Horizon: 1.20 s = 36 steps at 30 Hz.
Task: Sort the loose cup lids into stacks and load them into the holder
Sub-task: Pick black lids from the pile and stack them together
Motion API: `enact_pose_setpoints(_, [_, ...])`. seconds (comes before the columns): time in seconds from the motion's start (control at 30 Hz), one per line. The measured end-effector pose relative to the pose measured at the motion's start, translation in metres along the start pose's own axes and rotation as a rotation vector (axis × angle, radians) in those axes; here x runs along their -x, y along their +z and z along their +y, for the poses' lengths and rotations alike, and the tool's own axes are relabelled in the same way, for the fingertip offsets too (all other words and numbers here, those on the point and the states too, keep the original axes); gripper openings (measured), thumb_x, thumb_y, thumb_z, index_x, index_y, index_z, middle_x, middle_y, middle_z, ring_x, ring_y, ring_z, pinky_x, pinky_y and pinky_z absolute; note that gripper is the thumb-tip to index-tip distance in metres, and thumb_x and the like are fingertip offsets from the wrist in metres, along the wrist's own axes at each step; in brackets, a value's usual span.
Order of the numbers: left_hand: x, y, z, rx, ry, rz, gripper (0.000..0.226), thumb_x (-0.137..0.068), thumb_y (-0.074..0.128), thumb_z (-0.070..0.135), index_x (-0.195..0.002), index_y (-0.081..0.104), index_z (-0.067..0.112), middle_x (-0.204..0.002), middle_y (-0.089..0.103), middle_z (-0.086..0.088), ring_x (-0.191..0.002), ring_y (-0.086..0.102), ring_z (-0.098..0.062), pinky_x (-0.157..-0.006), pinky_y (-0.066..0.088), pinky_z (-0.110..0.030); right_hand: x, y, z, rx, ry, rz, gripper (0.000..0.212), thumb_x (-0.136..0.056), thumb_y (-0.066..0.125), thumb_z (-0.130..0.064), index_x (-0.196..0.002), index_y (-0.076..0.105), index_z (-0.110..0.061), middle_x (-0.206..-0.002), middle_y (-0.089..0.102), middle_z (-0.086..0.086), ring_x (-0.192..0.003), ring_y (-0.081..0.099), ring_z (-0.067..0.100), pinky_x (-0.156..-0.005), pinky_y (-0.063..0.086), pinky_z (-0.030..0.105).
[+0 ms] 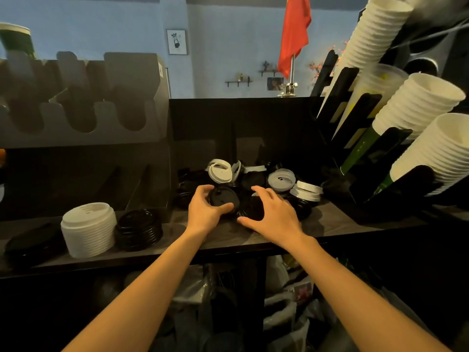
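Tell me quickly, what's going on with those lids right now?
Left hand grips a black lid; right hand open over the loose pile. White stack and black stack stand to the left. Nothing blocking.

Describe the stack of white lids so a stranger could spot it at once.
Start at the dark counter running across the view and follow it left, below the grey holder. There, left of the person's left hand, stands the white lid stack. It is the tallest lid stack and all white; the black lid stack just right of it is lower.
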<state>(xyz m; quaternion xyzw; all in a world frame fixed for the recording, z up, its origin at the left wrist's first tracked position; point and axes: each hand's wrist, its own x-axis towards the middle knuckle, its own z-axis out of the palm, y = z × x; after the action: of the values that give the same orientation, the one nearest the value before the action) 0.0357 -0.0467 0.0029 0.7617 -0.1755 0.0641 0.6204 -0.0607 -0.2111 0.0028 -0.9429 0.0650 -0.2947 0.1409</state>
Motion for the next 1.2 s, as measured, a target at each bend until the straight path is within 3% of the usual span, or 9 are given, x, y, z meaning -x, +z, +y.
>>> enact_pose_setpoints(0.07, [-0.003, 0.006, 0.006, 0.161, -0.05, -0.05, 0.066, -0.078, 0.086, 0.008, -0.134, 0.053, 0.018, -0.118, 0.068, 0.0, -0.103, 0.067, -0.014, -0.077, 0.056, -0.025, -0.006, -0.001, -0.004, -0.048, 0.006, 0.11, 0.09, -0.077, 0.061, -0.076, -0.148, 0.036, -0.026, -0.139, 0.046, -0.006, -0.126, 0.047, 0.016, -0.097, 0.047, 0.036])
enact_pose_setpoints(0.2, [-0.013, 0.027, 0.018, 0.368, -0.098, -0.1, 0.042, -0.092, 0.059, -0.01, -0.122, 0.059, 0.021, -0.113, 0.072, -0.009, -0.104, 0.071, -0.024, -0.078, 0.063, -0.038, -0.026, 0.011, -0.022, -0.186, 0.079, 0.247, 0.087, -0.078, 0.056, -0.078, -0.139, 0.047, -0.017, -0.129, 0.042, -0.003, -0.118, 0.046, 0.014, -0.091, 0.05, 0.032])
enact_pose_setpoints(0.3, [-0.017, 0.035, 0.018, 0.45, -0.186, -0.103, 0.03, -0.097, 0.049, -0.006, -0.11, 0.067, 0.016, -0.113, 0.072, -0.015, -0.104, 0.071, -0.027, -0.079, 0.061, -0.036, -0.033, 0.026, -0.025, -0.258, 0.119, 0.271, 0.083, -0.078, 0.057, -0.077, -0.132, 0.046, -0.016, -0.125, 0.039, -0.002, -0.116, 0.046, 0.015, -0.09, 0.05, 0.032])
enact_pose_setpoints(0.43, [-0.01, 0.038, 0.019, 0.617, -0.268, -0.216, 0.028, -0.1, 0.045, 0.002, -0.117, 0.067, 0.009, -0.11, 0.075, -0.013, -0.103, 0.072, -0.026, -0.078, 0.059, -0.035, -0.033, 0.027, -0.019, -0.452, 0.187, 0.164, 0.09, -0.073, 0.057, -0.078, -0.138, 0.032, -0.021, -0.132, 0.048, 0.0, -0.119, 0.051, 0.016, -0.084, 0.041, 0.025])
enact_pose_setpoints(0.6, [-0.007, 0.036, 0.018, 0.726, -0.3, -0.287, 0.027, -0.097, 0.044, 0.01, -0.111, 0.066, 0.003, -0.103, 0.073, -0.014, -0.097, 0.069, -0.026, -0.078, 0.055, -0.036, -0.032, 0.029, -0.012, -0.554, 0.261, 0.262, 0.086, -0.076, 0.061, -0.075, -0.141, 0.032, -0.027, -0.139, 0.044, -0.001, -0.125, 0.047, 0.017, -0.091, 0.046, 0.029])
enact_pose_setpoints(0.73, [-0.008, 0.032, 0.015, 0.8, -0.368, -0.288, 0.029, -0.097, 0.045, 0.02, -0.101, 0.068, 0.003, -0.091, 0.076, -0.012, -0.091, 0.069, -0.025, -0.08, 0.053, -0.037, -0.029, 0.026, -0.007, -0.519, 0.266, 0.231, 0.081, -0.075, 0.067, -0.072, -0.14, 0.037, -0.032, -0.126, 0.04, -0.006, -0.119, 0.047, 0.015, -0.093, 0.049, 0.032])
enact_pose_setpoints(1.0, [-0.012, 0.029, 0.016, 0.83, -0.485, -0.082, 0.031, -0.093, 0.053, 0.023, -0.111, 0.07, 0.005, -0.092, 0.076, -0.013, -0.082, 0.072, -0.027, -0.066, 0.056, -0.035, -0.027, 0.023, -0.007, -0.651, 0.255, 0.038, 0.082, -0.074, 0.084, -0.042, -0.142, 0.04, -0.028, -0.126, 0.032, -0.005, -0.121, 0.044, 0.015, -0.094, 0.044, 0.025])
enact_pose_setpoints(1.13, [-0.016, 0.029, 0.014, 0.811, -0.499, 0.123, 0.016, -0.092, 0.06, 0.023, -0.092, 0.071, 0.011, -0.089, 0.074, -0.012, -0.086, 0.07, -0.029, -0.072, 0.057, -0.039, -0.023, 0.02, -0.012, -0.443, 0.255, 0.033, 0.077, -0.077, 0.073, -0.059, -0.141, 0.042, -0.028, -0.124, 0.038, -0.007, -0.116, 0.05, 0.015, -0.089, 0.049, 0.03])
enact_pose_setpoints(1.2, [-0.017, 0.027, 0.013, 0.809, -0.479, 0.217, 0.011, -0.092, 0.062, 0.023, -0.088, 0.068, 0.015, -0.091, 0.073, -0.01, -0.093, 0.07, -0.028, -0.086, 0.058, -0.044, -0.02, 0.018, -0.014, -0.268, 0.253, 0.014, 0.078, -0.078, 0.065, -0.068, -0.14, 0.042, -0.028, -0.129, 0.043, -0.005, -0.119, 0.05, 0.019, -0.091, 0.05, 0.037])
